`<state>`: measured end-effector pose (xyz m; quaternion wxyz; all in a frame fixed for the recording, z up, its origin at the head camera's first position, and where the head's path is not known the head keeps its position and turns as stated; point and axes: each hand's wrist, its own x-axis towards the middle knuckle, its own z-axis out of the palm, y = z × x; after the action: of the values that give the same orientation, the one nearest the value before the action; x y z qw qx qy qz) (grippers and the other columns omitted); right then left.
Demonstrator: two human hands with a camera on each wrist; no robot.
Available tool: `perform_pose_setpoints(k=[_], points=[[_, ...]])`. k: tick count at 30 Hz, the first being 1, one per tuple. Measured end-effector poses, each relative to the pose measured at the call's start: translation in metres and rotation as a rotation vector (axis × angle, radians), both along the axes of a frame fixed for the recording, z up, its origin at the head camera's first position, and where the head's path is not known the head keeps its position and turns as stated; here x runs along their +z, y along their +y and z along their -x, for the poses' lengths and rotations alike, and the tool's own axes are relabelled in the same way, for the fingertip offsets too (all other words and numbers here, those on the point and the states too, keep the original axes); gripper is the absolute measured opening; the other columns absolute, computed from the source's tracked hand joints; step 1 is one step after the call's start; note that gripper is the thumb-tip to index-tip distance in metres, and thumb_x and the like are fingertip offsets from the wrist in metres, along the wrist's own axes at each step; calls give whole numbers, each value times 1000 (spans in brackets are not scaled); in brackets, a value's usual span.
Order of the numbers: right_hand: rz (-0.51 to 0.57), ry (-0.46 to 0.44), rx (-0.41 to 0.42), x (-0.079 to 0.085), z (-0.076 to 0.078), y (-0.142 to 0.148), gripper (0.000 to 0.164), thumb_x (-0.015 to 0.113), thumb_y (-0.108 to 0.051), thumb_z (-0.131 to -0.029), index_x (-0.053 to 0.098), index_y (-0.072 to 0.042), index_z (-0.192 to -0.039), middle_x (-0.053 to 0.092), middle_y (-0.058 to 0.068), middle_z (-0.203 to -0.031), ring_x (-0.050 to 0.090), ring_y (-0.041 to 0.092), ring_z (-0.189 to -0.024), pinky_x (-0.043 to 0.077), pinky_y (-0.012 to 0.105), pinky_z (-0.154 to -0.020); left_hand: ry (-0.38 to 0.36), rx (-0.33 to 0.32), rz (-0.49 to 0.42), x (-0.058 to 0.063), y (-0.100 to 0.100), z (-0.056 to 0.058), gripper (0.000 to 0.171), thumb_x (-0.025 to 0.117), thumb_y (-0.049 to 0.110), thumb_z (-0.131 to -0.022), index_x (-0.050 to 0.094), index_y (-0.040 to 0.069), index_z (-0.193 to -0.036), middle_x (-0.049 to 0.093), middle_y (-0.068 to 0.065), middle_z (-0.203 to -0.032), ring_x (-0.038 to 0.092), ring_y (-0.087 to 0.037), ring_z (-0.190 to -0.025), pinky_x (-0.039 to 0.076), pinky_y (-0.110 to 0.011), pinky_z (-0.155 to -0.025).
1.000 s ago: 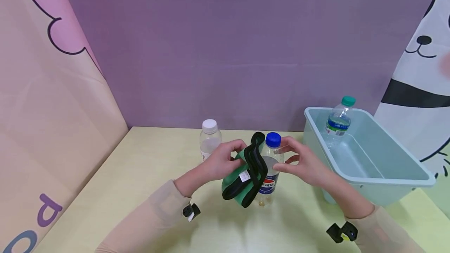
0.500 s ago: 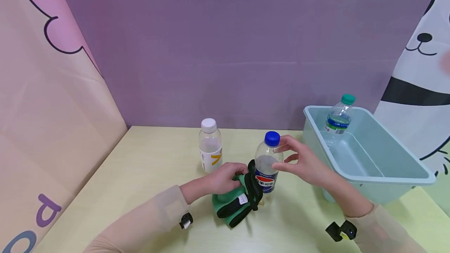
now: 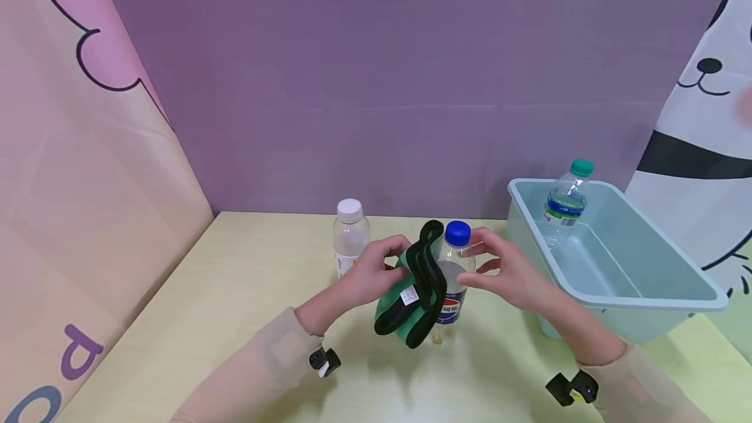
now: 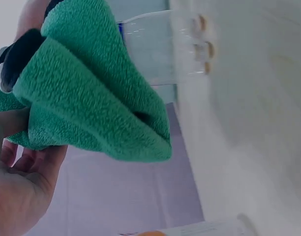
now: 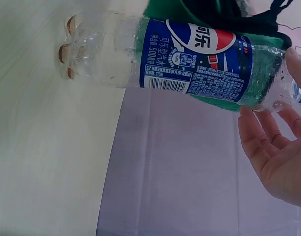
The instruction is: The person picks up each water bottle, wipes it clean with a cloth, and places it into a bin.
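Observation:
My left hand (image 3: 373, 273) pinches a folded green towel (image 3: 388, 302) with black edging and a small white tag. In the left wrist view the terry side of the towel (image 4: 86, 93) hangs in loose folds beside the bottle. A clear Pepsi bottle (image 3: 451, 302) with a blue cap stands upright on the table, its left side partly covered by the towel. My right hand (image 3: 506, 274) holds this bottle near its shoulder, thumb on one side and fingers on the other. The right wrist view shows the blue label (image 5: 195, 64) and the bottle's clear base.
A second clear bottle (image 3: 350, 230) with a white cap stands behind my left hand. At the right sits a light blue plastic bin (image 3: 646, 305), with a green-capped bottle (image 3: 566, 201) leaning inside it. A purple backdrop (image 3: 352, 96) closes off the table's far edge.
The left hand with the towel dipped along the bottle half a second ago and is up again near the bottle's shoulder. The right hand has stayed at the bottle, which has tipped only slightly.

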<state>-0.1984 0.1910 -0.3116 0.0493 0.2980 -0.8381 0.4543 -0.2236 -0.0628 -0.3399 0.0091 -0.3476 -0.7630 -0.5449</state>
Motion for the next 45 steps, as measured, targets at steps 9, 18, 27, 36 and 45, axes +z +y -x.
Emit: perform_pose_setpoints(k=[9,18,27,36,45], points=[[-11,0,6,-2,0,-1,52,77,-8,-82,51,-1,-127,58,16,-119,58,34,-107,53,34,-78,23,41,-67,22,0,-4,10,62,-5,-89,62,1,-97,64,-11,-94,58,-23,-89,55,-30,-75],[12,12,37,-4,3,-1,51,76,-5,-82,51,-1,-126,58,16,-117,58,35,-106,54,33,-77,17,58,-59,31,3,-3,10,63,-3,-89,63,2,-98,63,-10,-95,56,-23,-90,55,-30,-72],[13,0,31,-1,1,-1,52,76,-4,-82,50,1,-127,57,19,-118,58,36,-106,54,32,-77,25,16,11,8,-1,1,12,60,-10,-87,60,2,-91,62,-6,-86,55,-21,-87,55,-29,-70],[-5,-1,-3,-2,0,-2,53,77,-6,-82,50,0,-127,57,17,-118,59,35,-107,53,33,-77,53,-21,295,-33,-4,4,19,63,-8,-82,61,11,-85,59,6,-78,53,-11,-79,45,-29,-79],[-3,17,1,-1,-1,-2,53,77,-7,-82,51,1,-127,57,17,-118,59,35,-106,54,32,-76,45,-27,279,-41,-3,4,19,63,-9,-82,60,10,-85,58,7,-78,52,-10,-78,44,-27,-78]])
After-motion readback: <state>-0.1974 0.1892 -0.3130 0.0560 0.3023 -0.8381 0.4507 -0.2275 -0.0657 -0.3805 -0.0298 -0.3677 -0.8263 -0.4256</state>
